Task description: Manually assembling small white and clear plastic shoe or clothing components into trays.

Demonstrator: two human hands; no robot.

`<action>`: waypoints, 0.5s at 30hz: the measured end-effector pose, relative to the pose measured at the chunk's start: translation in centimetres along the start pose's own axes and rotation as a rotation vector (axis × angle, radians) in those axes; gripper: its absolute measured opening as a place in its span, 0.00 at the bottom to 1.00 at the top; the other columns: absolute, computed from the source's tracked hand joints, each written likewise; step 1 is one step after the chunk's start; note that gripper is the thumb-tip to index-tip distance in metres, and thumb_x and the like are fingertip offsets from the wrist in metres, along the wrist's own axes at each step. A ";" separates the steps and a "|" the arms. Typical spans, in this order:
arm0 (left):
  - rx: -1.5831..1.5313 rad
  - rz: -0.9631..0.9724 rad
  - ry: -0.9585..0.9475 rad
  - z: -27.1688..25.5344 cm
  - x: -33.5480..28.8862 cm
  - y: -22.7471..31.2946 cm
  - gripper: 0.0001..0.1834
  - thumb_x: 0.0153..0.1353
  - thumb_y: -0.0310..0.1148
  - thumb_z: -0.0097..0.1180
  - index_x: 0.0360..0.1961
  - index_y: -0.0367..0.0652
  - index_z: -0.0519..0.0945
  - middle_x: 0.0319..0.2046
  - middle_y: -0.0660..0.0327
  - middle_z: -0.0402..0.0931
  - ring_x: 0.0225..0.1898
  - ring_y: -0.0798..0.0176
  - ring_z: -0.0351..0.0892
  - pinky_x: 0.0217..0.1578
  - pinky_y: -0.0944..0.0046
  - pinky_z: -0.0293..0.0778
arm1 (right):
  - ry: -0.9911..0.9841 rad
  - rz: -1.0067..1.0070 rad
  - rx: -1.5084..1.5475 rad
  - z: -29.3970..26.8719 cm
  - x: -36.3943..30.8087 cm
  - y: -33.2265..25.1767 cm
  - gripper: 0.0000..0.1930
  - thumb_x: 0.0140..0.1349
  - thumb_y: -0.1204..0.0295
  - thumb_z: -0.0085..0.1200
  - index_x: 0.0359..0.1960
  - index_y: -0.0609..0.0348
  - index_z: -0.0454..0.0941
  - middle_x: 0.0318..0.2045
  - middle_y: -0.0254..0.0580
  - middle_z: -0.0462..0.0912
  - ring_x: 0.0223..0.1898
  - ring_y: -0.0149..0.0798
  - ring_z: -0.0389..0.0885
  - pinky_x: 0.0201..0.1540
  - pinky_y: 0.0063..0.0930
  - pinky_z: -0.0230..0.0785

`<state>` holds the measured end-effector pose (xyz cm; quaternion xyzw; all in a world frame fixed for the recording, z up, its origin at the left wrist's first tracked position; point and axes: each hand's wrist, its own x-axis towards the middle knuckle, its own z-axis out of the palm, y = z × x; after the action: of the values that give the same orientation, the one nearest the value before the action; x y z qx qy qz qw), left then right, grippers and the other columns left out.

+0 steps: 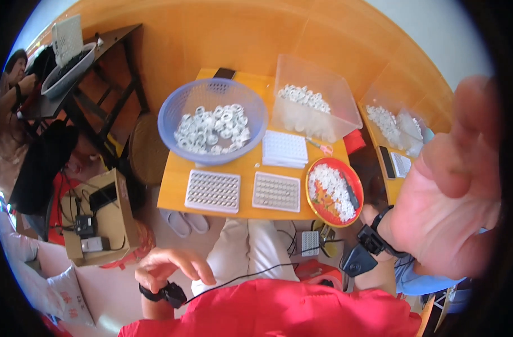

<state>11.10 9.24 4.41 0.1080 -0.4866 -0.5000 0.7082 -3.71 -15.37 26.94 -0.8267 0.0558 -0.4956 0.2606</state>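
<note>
My right hand (436, 208) is raised close to the camera at the right, palm showing and holding nothing; part of it runs into the dark rim. Low over my lap hovers my left hand (175, 264), its fingers loosely bent and apart, with nothing in it. Neither hand touches the orange table (172, 185). Two white trays with rows of round holes, a left one (213, 191) and a right one (276, 191), lie along its near edge. Behind them stands a blue plastic basket (169, 137) holding several white ring-shaped parts (211, 129).
A clear plastic bin (335, 115) with white parts stands at the back right. Nearby are stacked white trays (284, 149), scissors (321, 147) and a red round tray (311, 208) of small white pieces. A cardboard box (113, 224) sits left; another person (21, 84) is far left.
</note>
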 end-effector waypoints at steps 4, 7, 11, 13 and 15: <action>0.046 0.031 0.003 -0.7 -0.5 0.8 0.31 0.50 0.47 0.58 0.43 0.27 0.73 0.40 0.36 0.72 0.43 0.41 0.74 0.42 0.48 0.70 | -0.007 0.019 -0.005 2.0 0.4 -0.4 0.33 0.52 0.65 0.56 0.58 0.61 0.57 0.57 0.59 0.60 0.50 0.48 0.73 0.37 0.23 0.73; 0.107 0.018 0.021 -1.0 -1.4 0.9 0.32 0.50 0.48 0.59 0.43 0.27 0.73 0.41 0.37 0.72 0.44 0.42 0.74 0.42 0.49 0.69 | -0.214 -0.143 0.560 4.6 1.4 1.5 0.29 0.54 0.70 0.53 0.57 0.62 0.59 0.55 0.53 0.64 0.48 0.43 0.75 0.33 0.22 0.74; 0.106 -0.029 0.150 -1.2 -2.7 0.2 0.31 0.49 0.46 0.59 0.44 0.27 0.73 0.42 0.39 0.72 0.44 0.43 0.74 0.44 0.49 0.67 | -0.425 0.152 0.148 13.4 1.4 12.9 0.09 0.53 0.75 0.54 0.37 0.61 0.77 0.28 0.36 0.79 0.29 0.30 0.76 0.33 0.25 0.71; 0.147 0.013 0.243 -0.7 -3.2 -0.3 0.24 0.48 0.41 0.55 0.40 0.30 0.74 0.36 0.38 0.74 0.38 0.40 0.76 0.39 0.47 0.72 | -0.770 0.153 -0.187 16.8 0.7 17.0 0.12 0.50 0.71 0.57 0.37 0.59 0.79 0.32 0.45 0.79 0.35 0.39 0.78 0.37 0.30 0.70; 0.126 0.012 0.264 -0.6 -3.8 -1.0 0.24 0.48 0.41 0.54 0.40 0.30 0.74 0.36 0.38 0.74 0.38 0.41 0.76 0.39 0.47 0.72 | -0.876 0.192 -0.292 20.2 -0.6 20.3 0.12 0.48 0.69 0.57 0.35 0.57 0.80 0.35 0.49 0.80 0.38 0.45 0.79 0.43 0.34 0.69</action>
<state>10.89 11.67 1.28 0.2142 -0.4202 -0.4456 0.7609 16.53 -24.97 9.08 -0.9771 0.0859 -0.0608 0.1852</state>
